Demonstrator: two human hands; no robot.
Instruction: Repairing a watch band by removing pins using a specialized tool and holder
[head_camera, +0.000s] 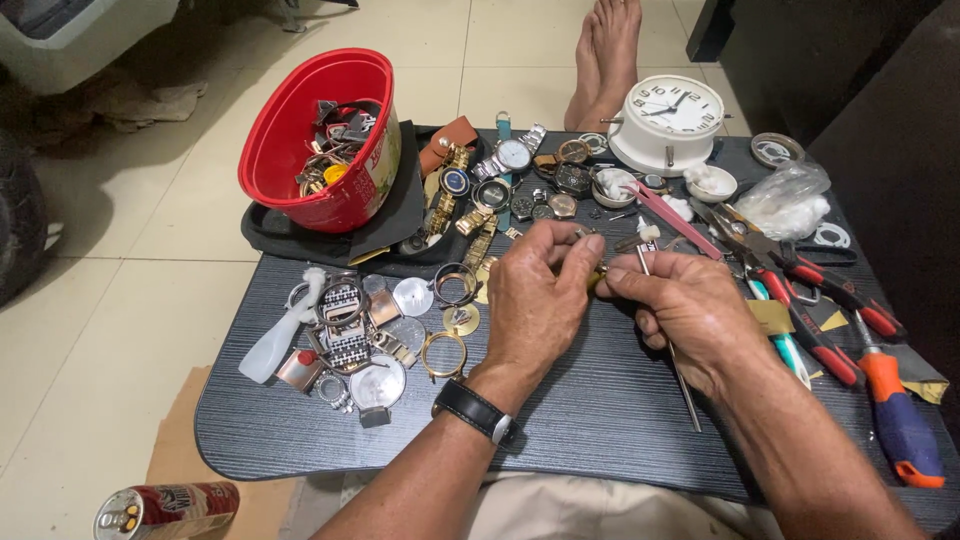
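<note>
Two hands meet above the dark grey work table (600, 410). The left hand (535, 295) pinches a small brass-coloured watch part (597, 278) between thumb and fingertips, just over the tabletop. The right hand (680, 305) closes around a thin metal tool (682, 385), its tip at the part. This looks like fine work on the piece; it calls for a steady grip. Loose watches (510, 165) lie beyond.

Metal parts gleaming on a dark woodgrain table (600, 420)

Glossy red plastic bucket (300, 130), shiny metal watches (505, 160) and rubber-handled pliers (810, 310) are catching the light.
</note>
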